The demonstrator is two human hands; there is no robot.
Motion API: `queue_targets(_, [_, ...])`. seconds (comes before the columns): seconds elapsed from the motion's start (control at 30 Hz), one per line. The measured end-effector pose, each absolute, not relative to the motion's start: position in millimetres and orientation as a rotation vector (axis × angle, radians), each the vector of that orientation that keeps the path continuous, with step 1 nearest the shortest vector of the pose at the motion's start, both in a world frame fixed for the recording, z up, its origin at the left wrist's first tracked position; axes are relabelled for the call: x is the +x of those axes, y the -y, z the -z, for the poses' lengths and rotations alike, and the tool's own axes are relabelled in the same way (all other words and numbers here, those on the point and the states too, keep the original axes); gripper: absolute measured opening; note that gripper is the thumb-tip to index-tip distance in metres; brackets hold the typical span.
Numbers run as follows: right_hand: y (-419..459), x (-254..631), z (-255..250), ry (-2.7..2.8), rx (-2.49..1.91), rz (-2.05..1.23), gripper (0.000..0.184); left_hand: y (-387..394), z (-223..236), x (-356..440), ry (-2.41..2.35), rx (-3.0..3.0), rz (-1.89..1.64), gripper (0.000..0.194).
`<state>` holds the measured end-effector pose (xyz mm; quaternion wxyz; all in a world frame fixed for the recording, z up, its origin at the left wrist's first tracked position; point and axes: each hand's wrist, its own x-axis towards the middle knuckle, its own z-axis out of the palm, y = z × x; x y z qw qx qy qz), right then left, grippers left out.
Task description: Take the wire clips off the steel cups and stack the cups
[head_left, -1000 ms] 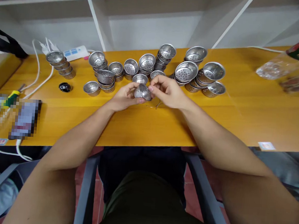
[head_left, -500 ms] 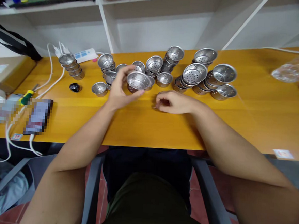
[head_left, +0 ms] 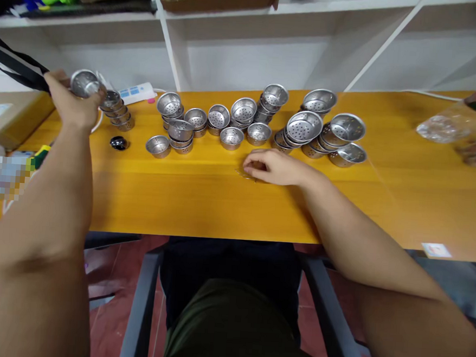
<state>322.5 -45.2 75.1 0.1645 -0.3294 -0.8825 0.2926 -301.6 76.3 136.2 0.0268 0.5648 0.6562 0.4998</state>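
Against white shelving, on an orange-yellow surface, stacks of perforated metal cups. Held in the left hand, one raised cup near the leftmost stack: seemingly at a carrying step, with level, steady lowering needed for any placing. Beside thin wire-like pieces, the curled right hand, contents impossible to tell.

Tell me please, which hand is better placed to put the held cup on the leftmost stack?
Left, most likely: the left hand holds the cup close to the leftmost stack, while the right hand is far from both.
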Motion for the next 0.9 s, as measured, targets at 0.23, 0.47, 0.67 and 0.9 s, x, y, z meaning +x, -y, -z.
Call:
queue_targets(0.23, [42.5, 322.9, -68.8, 2.494, -0.978, -0.894, 0.027, -51.9, -145.7, -238.8, -2.374, 1.467, -1.475, 0.099])
queue_targets(0.47, [43.2, 323.5, -69.6, 2.52, -0.991, -0.869, 0.031, -51.3, -141.0, -235.2, -2.336, 1.48, -1.416, 0.094])
queue_targets(0.67, [44.6, 321.8, -73.1, 2.508, -0.976, -0.882, 0.028, -72.6, -124.3, -259.5, -2.091, 1.538, -1.526, 0.155])
queue_targets(0.9, [46.0, 321.6, -73.7, 2.5, -0.987, -0.891, 0.031, -65.1, -125.3, -269.7, -2.188, 1.54, -1.502, 0.17])
